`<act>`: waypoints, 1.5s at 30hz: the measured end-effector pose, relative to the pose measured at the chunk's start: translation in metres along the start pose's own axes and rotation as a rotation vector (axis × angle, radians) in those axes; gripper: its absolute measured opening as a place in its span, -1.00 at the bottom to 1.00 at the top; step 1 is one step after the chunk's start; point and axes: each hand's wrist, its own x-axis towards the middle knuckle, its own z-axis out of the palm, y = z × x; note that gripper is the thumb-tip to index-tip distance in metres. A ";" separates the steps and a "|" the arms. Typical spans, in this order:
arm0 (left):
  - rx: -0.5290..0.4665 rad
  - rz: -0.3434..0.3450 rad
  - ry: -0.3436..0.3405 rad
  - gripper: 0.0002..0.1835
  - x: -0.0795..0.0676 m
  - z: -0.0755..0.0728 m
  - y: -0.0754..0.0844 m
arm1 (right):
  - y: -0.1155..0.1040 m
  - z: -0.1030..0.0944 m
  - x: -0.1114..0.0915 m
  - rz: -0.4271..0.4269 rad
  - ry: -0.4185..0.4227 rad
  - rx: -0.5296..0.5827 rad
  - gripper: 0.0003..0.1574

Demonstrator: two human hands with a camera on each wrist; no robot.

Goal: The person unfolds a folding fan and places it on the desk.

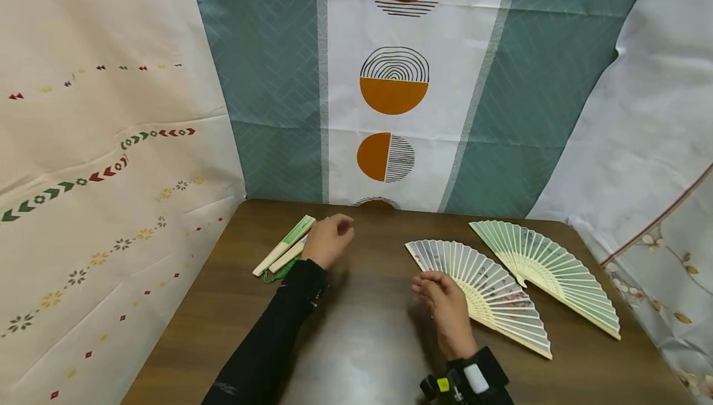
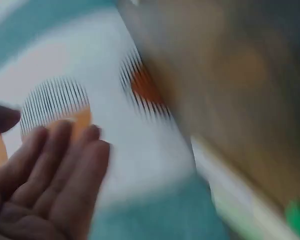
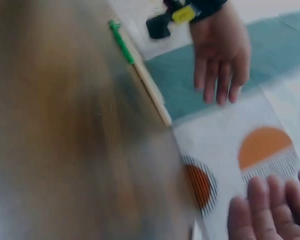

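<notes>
My left hand [image 1: 330, 241] hangs above the table just right of two folded hand fans, its fingers loosely bent and holding nothing. One folded fan [image 1: 285, 245] has a green panel; the other folded fan [image 1: 289, 254] lies partly behind my left wrist. In the left wrist view the fingers [image 2: 72, 185] extend, apart from a blurred folded fan [image 2: 240, 200]. Over the near edge of a spread white fan [image 1: 484, 287] is my right hand [image 1: 445, 312], fingers slightly curved. The right wrist view shows this hand [image 3: 265, 215] without anything in it. Farther right lies a spread green fan [image 1: 557, 275].
A brown wooden table [image 1: 373, 343] carries the fans. A green tassel [image 1: 281, 272] lies beside the folded pair. Patterned cloth [image 1: 278, 83] hangs behind the table, with pale cloths [image 1: 111, 207] at both sides.
</notes>
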 end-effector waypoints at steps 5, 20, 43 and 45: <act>0.268 -0.023 0.086 -0.45 0.019 0.014 -0.088 | 0.010 0.052 0.052 -0.119 -0.152 -0.381 -0.49; 0.441 -0.159 -0.053 -0.39 0.012 0.022 -0.134 | 0.048 0.101 0.079 -0.140 -0.304 -0.523 -0.18; 0.463 -0.125 -0.060 -0.70 0.012 0.020 -0.150 | 0.053 0.099 0.080 -0.104 -0.216 -0.337 -0.30; 0.406 -0.114 -0.054 -0.67 0.013 0.020 -0.147 | 0.049 0.098 0.078 -0.087 -0.211 -0.311 -0.34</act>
